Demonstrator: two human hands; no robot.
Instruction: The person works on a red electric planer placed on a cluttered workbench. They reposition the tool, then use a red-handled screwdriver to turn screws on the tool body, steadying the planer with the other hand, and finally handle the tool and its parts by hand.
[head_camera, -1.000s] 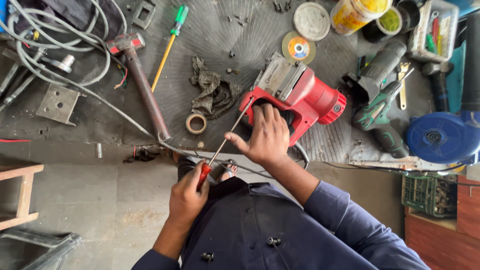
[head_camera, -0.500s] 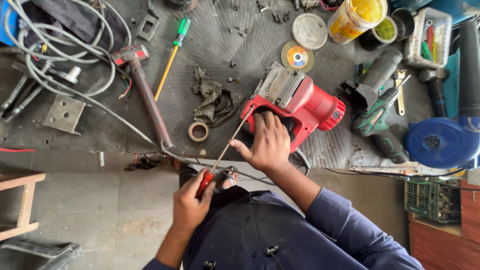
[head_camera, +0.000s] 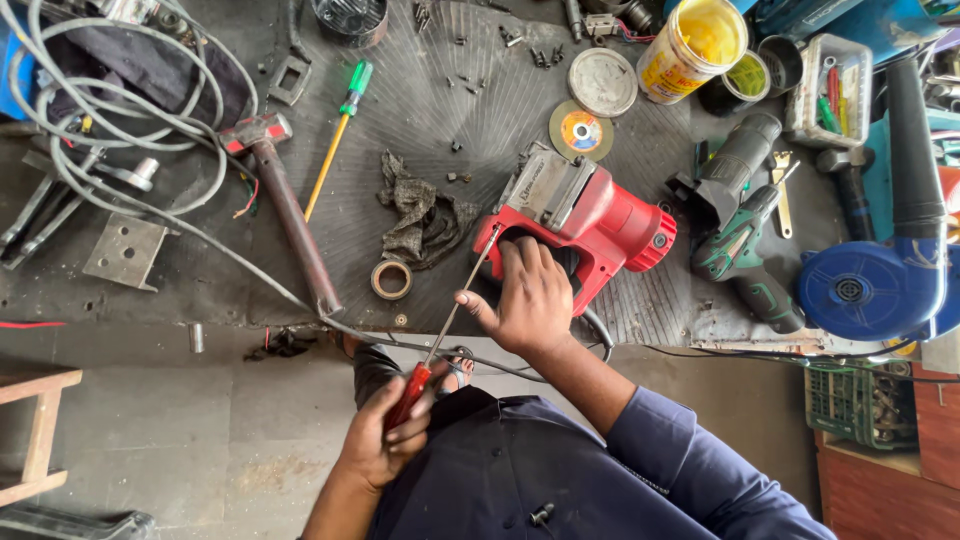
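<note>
Nearest the camera, the left hand (head_camera: 385, 445) is wrapped tight around the red handle of a long screwdriver (head_camera: 445, 330), whose thin shaft slants up and away to meet the near left corner of a red power tool (head_camera: 585, 225). Just beyond, the right hand (head_camera: 530, 300) lies on the near side of that red tool, fingers curled over its handle and pressing it down onto the counter (head_camera: 440, 100); the thumb points toward the screwdriver shaft.

The red tool lies on its side near the counter's front edge, its grey metal head turned to the far left. A black cable (head_camera: 250, 265) runs along the front edge below and left of it. Left of the tool, just beside it, sits a crumpled dark rag (head_camera: 415, 210), with a small roll of tape (head_camera: 391, 280) in front of the rag. Farther left lies a hammer (head_camera: 285, 205) with a rusty shaft, and beyond it a green-handled screwdriver (head_camera: 335, 145).

Right of the red tool rests a green and black drill (head_camera: 740, 240), and farther right a blue blower (head_camera: 870, 285). Behind the red tool lie a grinding disc (head_camera: 581, 130) and a round grey lid (head_camera: 602, 82), and farther back right stands an open yellow can (head_camera: 695, 40).
</note>
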